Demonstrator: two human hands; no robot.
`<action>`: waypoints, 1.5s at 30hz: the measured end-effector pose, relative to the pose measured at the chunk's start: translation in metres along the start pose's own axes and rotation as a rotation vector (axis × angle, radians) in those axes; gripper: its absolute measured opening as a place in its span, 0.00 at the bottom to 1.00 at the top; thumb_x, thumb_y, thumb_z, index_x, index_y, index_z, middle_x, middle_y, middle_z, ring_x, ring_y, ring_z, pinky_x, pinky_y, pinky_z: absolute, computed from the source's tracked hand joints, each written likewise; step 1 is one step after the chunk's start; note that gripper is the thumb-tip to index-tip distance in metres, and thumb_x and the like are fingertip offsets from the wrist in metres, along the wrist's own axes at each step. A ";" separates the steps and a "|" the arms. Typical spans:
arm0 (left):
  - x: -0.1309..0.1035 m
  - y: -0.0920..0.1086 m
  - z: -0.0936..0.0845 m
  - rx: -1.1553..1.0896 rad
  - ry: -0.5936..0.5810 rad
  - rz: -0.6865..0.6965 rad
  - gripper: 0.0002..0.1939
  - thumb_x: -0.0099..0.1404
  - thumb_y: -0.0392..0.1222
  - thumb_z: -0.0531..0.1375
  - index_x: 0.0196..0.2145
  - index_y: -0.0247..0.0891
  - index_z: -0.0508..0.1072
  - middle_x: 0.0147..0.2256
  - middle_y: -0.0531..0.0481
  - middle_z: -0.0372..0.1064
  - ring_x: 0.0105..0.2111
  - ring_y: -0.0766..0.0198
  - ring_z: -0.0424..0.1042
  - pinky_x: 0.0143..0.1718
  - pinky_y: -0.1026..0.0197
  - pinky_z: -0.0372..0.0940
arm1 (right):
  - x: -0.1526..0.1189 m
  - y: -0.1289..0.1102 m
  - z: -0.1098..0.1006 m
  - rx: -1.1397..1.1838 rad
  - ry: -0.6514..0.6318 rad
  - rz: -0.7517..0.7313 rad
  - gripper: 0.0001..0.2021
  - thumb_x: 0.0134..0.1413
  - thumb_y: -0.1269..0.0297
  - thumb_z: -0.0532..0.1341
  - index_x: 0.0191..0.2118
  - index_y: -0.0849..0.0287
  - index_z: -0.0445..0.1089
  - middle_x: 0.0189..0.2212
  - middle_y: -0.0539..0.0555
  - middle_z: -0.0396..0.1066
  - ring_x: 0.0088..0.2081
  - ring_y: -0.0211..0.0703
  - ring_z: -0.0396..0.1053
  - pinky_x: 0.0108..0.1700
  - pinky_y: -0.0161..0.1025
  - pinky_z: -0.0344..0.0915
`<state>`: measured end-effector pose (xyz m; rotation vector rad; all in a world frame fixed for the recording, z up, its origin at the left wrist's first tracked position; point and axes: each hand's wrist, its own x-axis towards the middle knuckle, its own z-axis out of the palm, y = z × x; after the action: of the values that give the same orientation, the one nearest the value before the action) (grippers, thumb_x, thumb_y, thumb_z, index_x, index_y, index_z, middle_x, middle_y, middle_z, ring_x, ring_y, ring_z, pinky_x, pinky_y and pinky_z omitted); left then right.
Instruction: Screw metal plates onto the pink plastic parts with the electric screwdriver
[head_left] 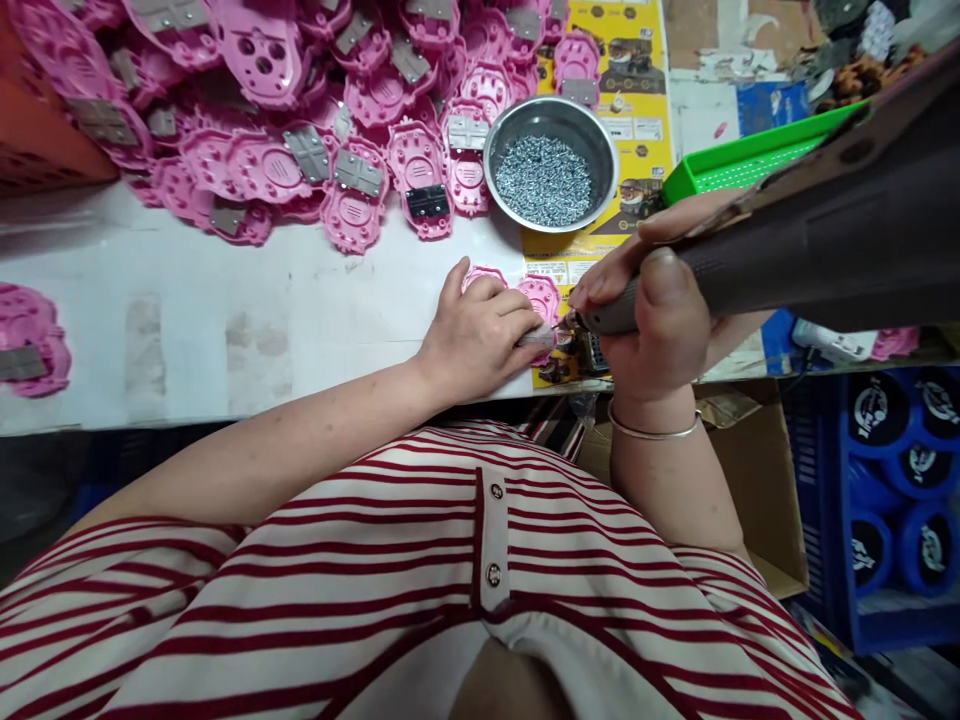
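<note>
My left hand point(480, 335) is closed over small pink plastic casings point(540, 292) at the table's front edge, its fingers and thumb pressed down on them. A grey piece lies by the fingertips, and much of the casings is hidden under the hand. In my right hand point(660, 320) is a dark electric screwdriver point(810, 230), tilted with its body up to the right. Its tip points left, right beside the casing and my left fingertips; whether it touches a screw I cannot tell. Just beyond the hands stands a metal bowl point(551, 115) of small silver screws point(544, 180).
Many pink casings point(352, 205) with metal plates are heaped at the back left. Another casing point(30, 340) lies far left, near an orange crate point(52, 110). A green tray point(690, 180) sits behind the screwdriver. Below right are a cardboard box point(765, 480) and a blue crate point(817, 500).
</note>
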<state>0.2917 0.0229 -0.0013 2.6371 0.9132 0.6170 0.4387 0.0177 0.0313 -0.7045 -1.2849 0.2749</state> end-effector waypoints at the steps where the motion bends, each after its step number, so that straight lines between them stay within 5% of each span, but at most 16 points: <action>1: 0.000 0.000 0.000 0.002 -0.007 -0.003 0.14 0.70 0.53 0.60 0.40 0.43 0.81 0.43 0.49 0.78 0.47 0.50 0.69 0.64 0.31 0.50 | 0.001 0.000 0.000 0.003 0.004 0.013 0.09 0.59 0.54 0.64 0.43 0.50 0.72 0.19 0.42 0.60 0.15 0.28 0.58 0.17 0.28 0.61; 10: 0.001 0.001 -0.005 -0.070 -0.060 -0.047 0.14 0.69 0.52 0.60 0.43 0.43 0.80 0.46 0.47 0.77 0.49 0.49 0.68 0.64 0.33 0.48 | 0.007 0.001 -0.003 0.107 -0.096 0.085 0.10 0.55 0.55 0.67 0.41 0.52 0.75 0.17 0.41 0.62 0.15 0.29 0.61 0.16 0.28 0.62; 16: 0.003 -0.001 -0.005 -0.126 -0.075 -0.084 0.12 0.69 0.51 0.61 0.42 0.45 0.80 0.46 0.49 0.78 0.48 0.50 0.67 0.62 0.38 0.51 | 0.005 0.000 -0.002 0.069 0.022 0.083 0.18 0.52 0.48 0.68 0.44 0.52 0.72 0.23 0.44 0.66 0.15 0.28 0.58 0.15 0.30 0.59; 27: 0.002 0.008 -0.010 -0.125 -0.094 -0.129 0.12 0.66 0.52 0.63 0.42 0.43 0.80 0.46 0.49 0.77 0.52 0.48 0.67 0.64 0.34 0.49 | -0.002 0.010 -0.005 -0.010 0.002 0.075 0.20 0.54 0.44 0.64 0.46 0.50 0.70 0.26 0.47 0.68 0.18 0.31 0.60 0.20 0.33 0.61; 37: 0.001 0.002 -0.006 -0.234 -0.050 -0.176 0.10 0.66 0.50 0.64 0.40 0.43 0.78 0.42 0.51 0.78 0.48 0.53 0.70 0.62 0.43 0.53 | 0.001 -0.007 -0.004 -0.068 0.135 0.040 0.18 0.57 0.43 0.59 0.45 0.49 0.68 0.34 0.47 0.68 0.16 0.25 0.55 0.16 0.31 0.57; 45: -0.002 0.001 -0.007 -0.207 -0.074 -0.128 0.10 0.66 0.50 0.64 0.41 0.44 0.80 0.46 0.49 0.78 0.51 0.50 0.69 0.62 0.39 0.52 | -0.006 -0.006 -0.003 -0.077 0.107 0.128 0.15 0.55 0.44 0.62 0.43 0.45 0.69 0.23 0.46 0.66 0.18 0.35 0.57 0.24 0.40 0.65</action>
<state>0.2872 0.0216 0.0043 2.3816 0.9345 0.5463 0.4388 0.0089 0.0299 -0.8578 -1.1554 0.2888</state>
